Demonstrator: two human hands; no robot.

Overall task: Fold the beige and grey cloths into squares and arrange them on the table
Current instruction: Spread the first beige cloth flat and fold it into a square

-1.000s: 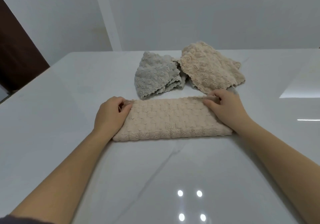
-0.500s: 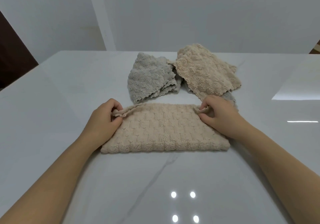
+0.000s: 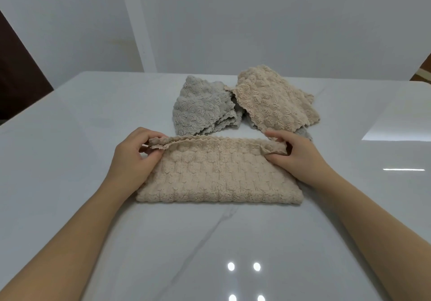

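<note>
the folded beige cloth (image 3: 217,179) lies as a long strip on the white marble-look table (image 3: 70,137), front and middle, its folded edge toward the person. the left hand (image 3: 130,158) pinches the strip's far left corner between thumb and curled fingers, lifting the scalloped edge a bit off the layer below. the right hand (image 3: 296,153) grips the far right corner the same way. both forearms come in from the bottom corners, angled inward. just behind the strip sit a crumpled grey cloth (image 3: 200,107) and a second beige cloth (image 3: 272,100), touching each other, a bit more grey poking out under the beige one.
</note>
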